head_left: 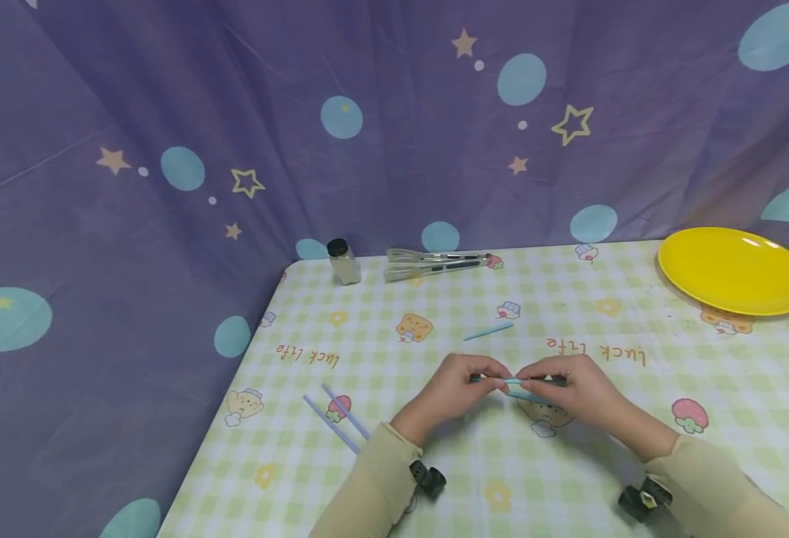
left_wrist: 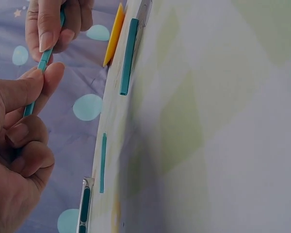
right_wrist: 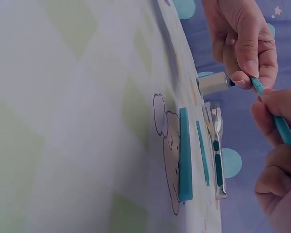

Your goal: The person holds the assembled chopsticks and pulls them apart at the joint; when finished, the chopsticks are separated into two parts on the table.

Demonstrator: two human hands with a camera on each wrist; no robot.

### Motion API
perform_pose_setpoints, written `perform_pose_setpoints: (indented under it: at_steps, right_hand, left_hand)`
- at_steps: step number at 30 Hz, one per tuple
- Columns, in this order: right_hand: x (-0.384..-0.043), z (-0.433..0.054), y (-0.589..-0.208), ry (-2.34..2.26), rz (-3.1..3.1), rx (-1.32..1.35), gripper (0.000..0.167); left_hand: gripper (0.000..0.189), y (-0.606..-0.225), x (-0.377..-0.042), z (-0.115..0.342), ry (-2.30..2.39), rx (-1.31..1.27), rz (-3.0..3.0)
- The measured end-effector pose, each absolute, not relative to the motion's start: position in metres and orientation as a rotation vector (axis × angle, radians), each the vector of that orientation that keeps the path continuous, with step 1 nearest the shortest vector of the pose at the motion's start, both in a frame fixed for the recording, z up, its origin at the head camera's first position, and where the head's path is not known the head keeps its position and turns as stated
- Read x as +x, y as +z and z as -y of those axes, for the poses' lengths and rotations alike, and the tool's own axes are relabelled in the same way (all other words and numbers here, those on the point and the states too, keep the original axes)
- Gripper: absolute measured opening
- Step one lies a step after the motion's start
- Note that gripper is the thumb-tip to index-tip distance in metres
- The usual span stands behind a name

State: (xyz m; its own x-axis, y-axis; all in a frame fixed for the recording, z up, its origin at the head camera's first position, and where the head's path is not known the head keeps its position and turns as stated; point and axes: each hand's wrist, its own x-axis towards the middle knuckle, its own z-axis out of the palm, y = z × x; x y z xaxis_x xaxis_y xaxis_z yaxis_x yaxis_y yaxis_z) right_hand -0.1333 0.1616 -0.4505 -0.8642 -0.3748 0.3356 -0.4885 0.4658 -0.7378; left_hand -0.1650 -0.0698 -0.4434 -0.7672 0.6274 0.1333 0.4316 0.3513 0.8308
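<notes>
Both hands meet over the middle of the table, pinching one slim teal stick (head_left: 512, 381) between thumbs and fingertips. The left hand (head_left: 455, 390) grips its left part and the right hand (head_left: 577, 388) its right part. In the left wrist view a joint line crosses the stick (left_wrist: 42, 63) between the hands; fingers cover much of its length. Just below the hands a thicker teal stick (head_left: 529, 397) lies on the cloth, its squared end showing in the left wrist view. Farther back lies a thin teal stick (head_left: 489, 332), apart from both hands.
Two lilac sticks (head_left: 330, 424) lie beside the left forearm. At the back stand a black-capped jar (head_left: 346, 266) and, lying flat, a pair of tongs (head_left: 435, 266). A yellow plate (head_left: 736, 270) sits at the back right. A purple curtain (head_left: 394, 179) hangs behind the checked tablecloth (head_left: 462, 493).
</notes>
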Motion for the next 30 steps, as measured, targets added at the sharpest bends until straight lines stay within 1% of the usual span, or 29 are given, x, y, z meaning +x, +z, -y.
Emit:
perform_pose_setpoints:
  at_steps: [6,14,21,30]
  right_hand:
    - [-0.132,-0.161,-0.448,1.412,2.542,0.782,0.013]
    - [-0.134,-0.164,-0.442,1.504,2.53,0.849,0.014]
    - [-0.134,-0.163,-0.441,1.502,2.53,0.816,0.015]
    - [-0.133,-0.163,-0.441,1.51,2.549,0.837,0.014]
  left_hand:
    - [0.015,-0.442,-0.164,0.07,1.421,0.976,-2.358]
    - [0.015,-0.414,-0.152,0.069,1.473,0.961,-2.304]
    - [0.017,-0.436,-0.162,0.069,1.481,0.933,-2.329]
    - [0.019,-0.442,-0.164,0.071,1.462,0.937,-2.314]
